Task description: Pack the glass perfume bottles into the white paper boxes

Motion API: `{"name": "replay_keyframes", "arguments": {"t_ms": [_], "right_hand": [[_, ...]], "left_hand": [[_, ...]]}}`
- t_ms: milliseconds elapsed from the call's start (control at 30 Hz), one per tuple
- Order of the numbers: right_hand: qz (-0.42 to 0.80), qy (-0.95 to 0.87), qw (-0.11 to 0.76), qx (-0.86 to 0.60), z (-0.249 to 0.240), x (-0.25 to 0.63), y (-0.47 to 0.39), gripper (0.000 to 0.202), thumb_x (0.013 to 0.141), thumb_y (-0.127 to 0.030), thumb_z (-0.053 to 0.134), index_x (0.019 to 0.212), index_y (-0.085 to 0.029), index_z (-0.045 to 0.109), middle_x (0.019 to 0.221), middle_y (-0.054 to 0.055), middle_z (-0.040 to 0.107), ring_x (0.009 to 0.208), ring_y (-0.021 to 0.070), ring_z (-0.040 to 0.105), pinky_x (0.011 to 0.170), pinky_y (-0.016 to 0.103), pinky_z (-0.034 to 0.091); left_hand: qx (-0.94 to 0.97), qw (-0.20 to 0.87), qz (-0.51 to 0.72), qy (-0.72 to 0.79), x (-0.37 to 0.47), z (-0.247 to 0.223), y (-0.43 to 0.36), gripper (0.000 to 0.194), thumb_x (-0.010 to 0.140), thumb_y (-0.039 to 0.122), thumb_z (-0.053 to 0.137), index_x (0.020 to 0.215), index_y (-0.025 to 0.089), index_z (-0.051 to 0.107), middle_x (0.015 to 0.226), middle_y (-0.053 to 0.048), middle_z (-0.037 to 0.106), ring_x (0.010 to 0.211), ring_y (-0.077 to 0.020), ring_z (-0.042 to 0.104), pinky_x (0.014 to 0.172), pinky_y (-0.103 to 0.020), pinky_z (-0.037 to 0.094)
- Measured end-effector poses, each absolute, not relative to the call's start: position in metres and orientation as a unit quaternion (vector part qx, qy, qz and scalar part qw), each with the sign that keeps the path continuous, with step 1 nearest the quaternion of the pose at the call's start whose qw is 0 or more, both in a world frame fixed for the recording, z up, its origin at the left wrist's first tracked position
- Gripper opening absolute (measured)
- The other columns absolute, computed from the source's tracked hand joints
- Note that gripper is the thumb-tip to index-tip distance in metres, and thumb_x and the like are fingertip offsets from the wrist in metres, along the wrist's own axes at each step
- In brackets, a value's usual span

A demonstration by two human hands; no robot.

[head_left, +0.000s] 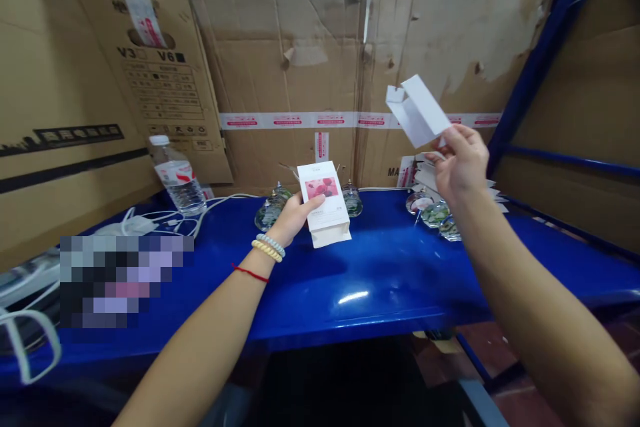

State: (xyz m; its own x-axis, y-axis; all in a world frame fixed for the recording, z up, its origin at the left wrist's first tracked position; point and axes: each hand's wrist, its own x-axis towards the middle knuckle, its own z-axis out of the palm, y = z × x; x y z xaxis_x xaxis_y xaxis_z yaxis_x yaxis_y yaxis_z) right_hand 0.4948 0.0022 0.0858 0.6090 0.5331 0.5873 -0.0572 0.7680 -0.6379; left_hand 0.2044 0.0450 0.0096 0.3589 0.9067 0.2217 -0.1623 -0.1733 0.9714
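Note:
In my left hand (pixel 294 219) is a small white carton (pixel 326 208) with a pink flower picture, its bottom flap hanging open toward me. My thumb lies across its printed front. Raised at the right, my right hand (pixel 463 159) pinches a folded white card insert (pixel 420 110) by its lower end. Behind the carton stand several round glass bottles with thin pointed tops, one glass bottle (pixel 353 201) just to its right. More glass bottles (pixel 435 213) sit below my right hand, partly covered by the wrist.
A water bottle (pixel 177 177) stands at the left by white cables (pixel 220 200). White folded cards (pixel 425 173) are stacked behind my right hand. Cardboard sheets (pixel 290 67) wall the back of the blue table (pixel 380 267). A blue metal post (pixel 530 60) rises at the right.

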Motion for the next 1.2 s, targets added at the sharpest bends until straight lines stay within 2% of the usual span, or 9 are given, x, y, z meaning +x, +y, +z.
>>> {"name": "replay_keyframes", "arguments": {"t_ms": [200, 333, 433, 533, 700, 867, 967, 1100, 1200], "right_hand": [[0.408, -0.363, 0.801, -0.244, 0.036, 0.461, 0.014, 0.042, 0.06, -0.041, 0.071, 0.093, -0.022, 0.054, 0.087, 0.003, 0.06, 0.081, 0.0181, 0.063, 0.065, 0.031, 0.055], [0.479, -0.352, 0.764, -0.251, 0.016, 0.461, 0.012, 0.048, 0.062, -0.051, 0.069, 0.099, -0.023, 0.055, 0.093, 0.007, 0.063, 0.088, 0.0233, 0.065, 0.071, 0.037, 0.058], [0.488, -0.384, 0.743, -0.249, 0.015, 0.461, 0.007, 0.05, 0.065, -0.054, 0.065, 0.104, -0.024, 0.055, 0.095, 0.007, 0.064, 0.088, 0.0226, 0.065, 0.074, 0.038, 0.058], [0.496, -0.412, 0.722, -0.25, 0.02, 0.469, -0.001, 0.05, 0.065, -0.053, 0.062, 0.106, -0.023, 0.058, 0.093, 0.006, 0.065, 0.079, 0.0204, 0.063, 0.067, 0.035, 0.056], [0.481, -0.469, 0.701, -0.239, 0.025, 0.497, -0.009, 0.034, 0.063, -0.041, 0.061, 0.093, -0.024, 0.063, 0.09, 0.004, 0.066, 0.073, 0.0173, 0.059, 0.056, 0.028, 0.047], [0.468, -0.575, 0.561, -0.368, 0.019, 0.506, -0.007, 0.033, 0.055, -0.03, 0.066, 0.086, -0.019, 0.068, 0.078, 0.004, 0.064, 0.066, 0.0151, 0.056, 0.058, 0.027, 0.044], [0.473, -0.624, 0.471, -0.406, 0.016, 0.505, -0.005, 0.035, 0.052, -0.027, 0.067, 0.086, -0.018, 0.066, 0.085, 0.005, 0.067, 0.071, 0.0166, 0.058, 0.061, 0.028, 0.044], [0.458, -0.646, 0.405, -0.457, 0.014, 0.513, 0.0, 0.041, 0.048, -0.023, 0.064, 0.089, -0.018, 0.065, 0.086, 0.004, 0.068, 0.077, 0.0182, 0.059, 0.066, 0.028, 0.044], [0.389, -0.664, 0.389, -0.507, 0.014, 0.522, 0.001, 0.046, 0.046, -0.021, 0.057, 0.091, -0.018, 0.067, 0.099, 0.005, 0.068, 0.097, 0.0244, 0.059, 0.08, 0.033, 0.047]], "left_hand": [[0.612, 0.577, 0.449, 0.301, 0.201, 0.006, 0.048, 0.052, 0.064, 0.042, 0.081, 0.104, 0.012, 0.067, 0.109, -0.014, 0.072, 0.094, -0.0268, 0.07, 0.09, -0.041, 0.053], [0.601, 0.569, 0.48, 0.291, 0.205, 0.004, 0.048, 0.055, 0.062, 0.036, 0.083, 0.108, 0.013, 0.063, 0.11, -0.014, 0.071, 0.094, -0.0258, 0.069, 0.091, -0.043, 0.052], [0.58, 0.543, 0.527, 0.302, 0.21, 0.004, 0.047, 0.058, 0.059, 0.032, 0.085, 0.107, 0.014, 0.058, 0.11, -0.014, 0.069, 0.095, -0.0262, 0.068, 0.09, -0.045, 0.052], [0.558, 0.528, 0.569, 0.294, 0.214, 0.005, 0.047, 0.06, 0.055, 0.029, 0.086, 0.104, 0.014, 0.055, 0.108, -0.014, 0.068, 0.095, -0.0265, 0.067, 0.089, -0.045, 0.052], [0.507, 0.522, 0.635, 0.257, 0.21, 0.012, 0.048, 0.057, 0.054, 0.029, 0.084, 0.101, 0.016, 0.054, 0.102, -0.01, 0.069, 0.09, -0.025, 0.068, 0.084, -0.042, 0.053], [0.421, 0.471, 0.738, 0.239, 0.202, 0.018, 0.054, 0.049, 0.052, 0.028, 0.078, 0.093, 0.02, 0.053, 0.087, -0.002, 0.068, 0.081, -0.0215, 0.068, 0.075, -0.036, 0.054], [0.393, 0.481, 0.752, 0.219, 0.2, 0.02, 0.057, 0.04, 0.053, 0.028, 0.072, 0.088, 0.021, 0.053, 0.082, -0.001, 0.068, 0.076, -0.0202, 0.067, 0.07, -0.033, 0.053], [0.39, 0.505, 0.737, 0.222, 0.202, 0.02, 0.056, 0.035, 0.052, 0.028, 0.068, 0.083, 0.02, 0.055, 0.078, -0.002, 0.068, 0.072, -0.0201, 0.067, 0.065, -0.031, 0.053], [0.398, 0.51, 0.724, 0.241, 0.206, 0.019, 0.052, 0.037, 0.051, 0.028, 0.071, 0.083, 0.019, 0.054, 0.075, -0.001, 0.068, 0.069, -0.0197, 0.066, 0.063, -0.031, 0.053]]}}
